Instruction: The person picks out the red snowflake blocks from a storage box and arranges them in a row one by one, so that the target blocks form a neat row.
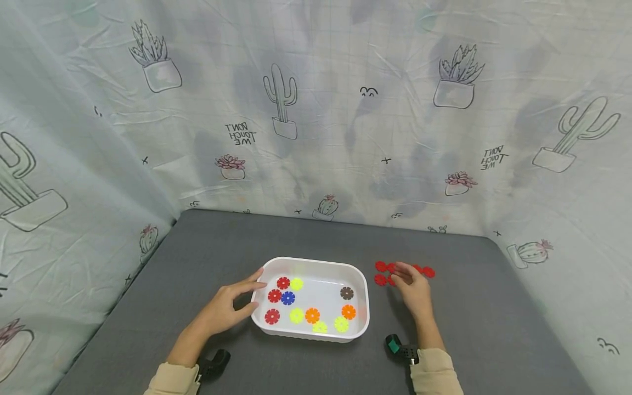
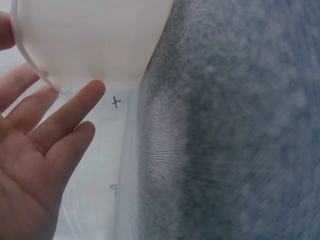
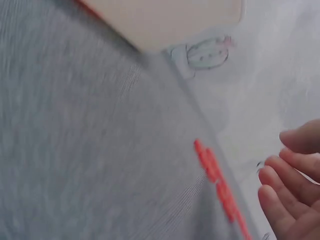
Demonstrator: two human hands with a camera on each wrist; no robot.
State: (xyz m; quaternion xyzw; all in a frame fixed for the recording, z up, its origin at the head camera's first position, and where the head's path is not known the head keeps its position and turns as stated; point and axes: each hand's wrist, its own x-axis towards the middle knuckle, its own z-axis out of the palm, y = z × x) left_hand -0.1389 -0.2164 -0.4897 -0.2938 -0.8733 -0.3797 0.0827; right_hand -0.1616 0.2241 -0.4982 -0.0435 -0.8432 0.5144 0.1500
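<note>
A white tray [image 1: 316,265] holds several notched plastic discs: red [image 1: 272,316], blue [image 1: 288,298], yellow [image 1: 341,324], orange [image 1: 312,315] and brown [image 1: 347,293]. My left hand [image 1: 227,310] rests on its left rim with fingers spread; in the left wrist view those fingers [image 2: 70,112] lie against the rim and outer wall. To the tray's right, my right hand [image 1: 415,291] hovers over several red discs [image 1: 380,266] and hides part of them. The right wrist view shows its fingers slightly bent, with nothing visible between them and the thumb.
All of this lies on a grey-covered table [image 1: 276,233]. A pale curtain [image 1: 336,109] with cactus drawings hangs behind and on both sides. Dark devices are strapped at the left wrist [image 1: 214,363] and right wrist [image 1: 401,349].
</note>
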